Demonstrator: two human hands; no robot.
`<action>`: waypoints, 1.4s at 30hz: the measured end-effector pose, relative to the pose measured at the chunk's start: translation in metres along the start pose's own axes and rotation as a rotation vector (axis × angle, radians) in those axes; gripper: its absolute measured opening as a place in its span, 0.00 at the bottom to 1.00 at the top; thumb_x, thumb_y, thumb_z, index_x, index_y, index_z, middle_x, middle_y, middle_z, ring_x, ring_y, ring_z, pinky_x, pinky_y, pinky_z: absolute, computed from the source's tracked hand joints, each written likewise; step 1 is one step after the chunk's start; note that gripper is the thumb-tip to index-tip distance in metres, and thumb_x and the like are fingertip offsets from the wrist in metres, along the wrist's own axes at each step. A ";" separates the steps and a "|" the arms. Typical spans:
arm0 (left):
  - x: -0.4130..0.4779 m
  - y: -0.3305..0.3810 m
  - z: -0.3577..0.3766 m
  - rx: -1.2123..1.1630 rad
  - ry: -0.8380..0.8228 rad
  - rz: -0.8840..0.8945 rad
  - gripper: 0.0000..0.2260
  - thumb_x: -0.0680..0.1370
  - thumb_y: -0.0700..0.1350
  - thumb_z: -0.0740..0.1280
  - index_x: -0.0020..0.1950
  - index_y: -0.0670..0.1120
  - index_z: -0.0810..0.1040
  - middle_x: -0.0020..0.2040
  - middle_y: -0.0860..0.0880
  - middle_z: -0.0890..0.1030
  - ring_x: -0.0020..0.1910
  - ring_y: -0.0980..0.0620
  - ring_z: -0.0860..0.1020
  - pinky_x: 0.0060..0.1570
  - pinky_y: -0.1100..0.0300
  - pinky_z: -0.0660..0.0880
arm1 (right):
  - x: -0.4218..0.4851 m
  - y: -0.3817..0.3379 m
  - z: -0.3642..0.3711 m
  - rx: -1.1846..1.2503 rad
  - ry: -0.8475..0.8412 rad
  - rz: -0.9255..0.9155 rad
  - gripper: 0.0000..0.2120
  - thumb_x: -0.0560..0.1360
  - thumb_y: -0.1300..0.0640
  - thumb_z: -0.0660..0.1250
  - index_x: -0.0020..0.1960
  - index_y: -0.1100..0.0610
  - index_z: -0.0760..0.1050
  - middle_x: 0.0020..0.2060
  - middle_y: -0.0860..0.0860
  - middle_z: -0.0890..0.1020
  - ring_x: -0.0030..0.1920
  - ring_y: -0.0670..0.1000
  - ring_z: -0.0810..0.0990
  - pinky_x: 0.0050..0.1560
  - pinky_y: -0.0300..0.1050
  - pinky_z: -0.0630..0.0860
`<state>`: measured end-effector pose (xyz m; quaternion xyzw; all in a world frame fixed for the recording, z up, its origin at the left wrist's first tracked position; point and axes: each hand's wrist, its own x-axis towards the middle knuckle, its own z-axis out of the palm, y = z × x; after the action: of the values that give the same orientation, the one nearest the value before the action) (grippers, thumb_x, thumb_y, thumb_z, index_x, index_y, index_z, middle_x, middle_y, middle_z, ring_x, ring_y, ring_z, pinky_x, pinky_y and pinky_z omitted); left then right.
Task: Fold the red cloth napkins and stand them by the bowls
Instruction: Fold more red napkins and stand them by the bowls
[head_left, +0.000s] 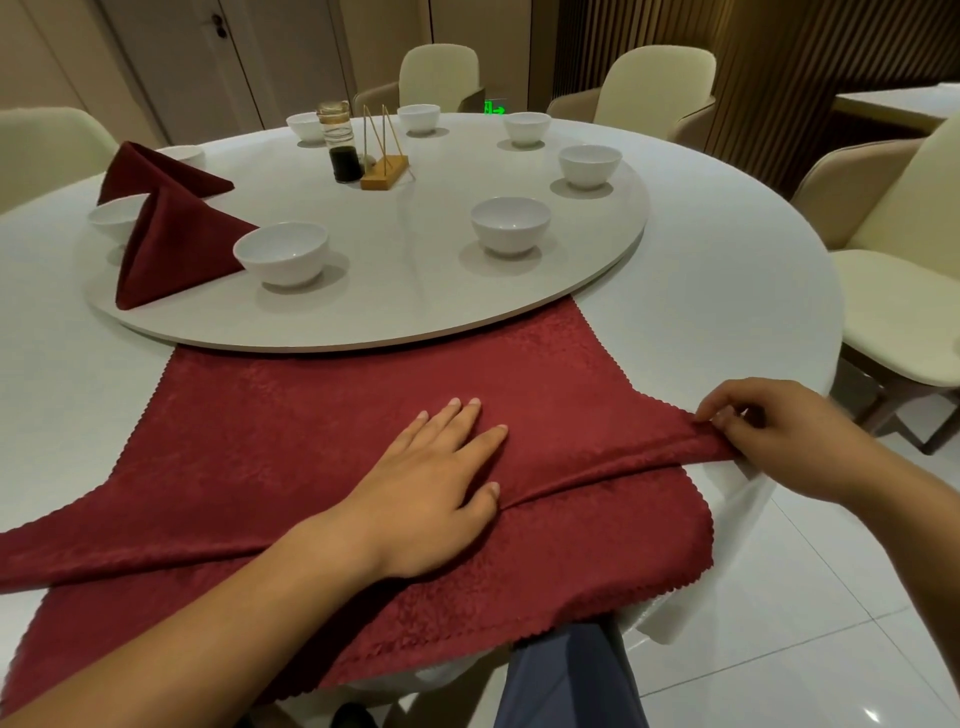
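Left hand (431, 488): palm down on the middle of the cloth, fingers straight and slightly spread, pressing flat, thumb tip against the fold line.
Right hand (774, 436): thumb and fingertips pinched on the right-hand tip of the fold, out at the table's right edge.
Open napkin (291, 431): red, spread across the near part of the table, far edge tucked under the turntable rim, near edge draped over the table's edge; one long fold ridge across it from far left to the pinched tip (seemingly raised a little there, though hard to judge from above).
Near folded napkin (171, 249): standing as a red cone on the turntable's left side, between two bowls.
Far folded napkin (150, 171): standing just behind the first, same shape.
Left bowl (283, 254): white, on the turntable, touching or just beside the near cone's right edge.
Middle bowl (510, 224): white, right of centre, well apart from both cones.
Hidden bowl (115, 218): white, partly covered by the near cone.
Turntable (415, 306): pale round disc, more white bowls around its far rim.
Table (727, 291): round, white cloth.
Sauce bottle (344, 150): glass, dark liquid low inside, near the turntable's centre.
Wooden stand (384, 174): just right of the bottle, thin sticks leaning upright in it.
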<state>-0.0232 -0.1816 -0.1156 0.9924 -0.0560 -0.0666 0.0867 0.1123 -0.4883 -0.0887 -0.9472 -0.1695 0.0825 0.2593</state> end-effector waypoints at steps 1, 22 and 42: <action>0.000 0.001 0.002 0.005 0.007 -0.002 0.29 0.83 0.60 0.47 0.83 0.56 0.46 0.83 0.50 0.39 0.80 0.55 0.35 0.79 0.55 0.35 | 0.000 -0.005 0.002 -0.047 0.016 0.027 0.14 0.81 0.59 0.61 0.43 0.44 0.79 0.43 0.47 0.81 0.43 0.47 0.79 0.42 0.42 0.71; 0.000 0.004 0.016 0.104 0.041 -0.014 0.35 0.75 0.63 0.30 0.81 0.55 0.34 0.81 0.50 0.32 0.78 0.54 0.29 0.79 0.51 0.34 | -0.043 0.001 0.051 -0.367 -0.136 -0.281 0.31 0.76 0.31 0.31 0.78 0.34 0.40 0.79 0.36 0.38 0.76 0.37 0.31 0.80 0.46 0.38; -0.001 0.004 0.015 0.045 0.050 -0.020 0.35 0.75 0.66 0.31 0.81 0.56 0.36 0.81 0.51 0.34 0.78 0.55 0.30 0.78 0.53 0.33 | -0.012 0.018 0.009 0.175 0.164 -0.040 0.04 0.75 0.55 0.74 0.47 0.45 0.82 0.33 0.46 0.82 0.36 0.44 0.79 0.40 0.43 0.74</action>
<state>-0.0268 -0.1875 -0.1294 0.9960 -0.0455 -0.0415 0.0650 0.1040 -0.5033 -0.1045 -0.9209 -0.1587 0.0140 0.3558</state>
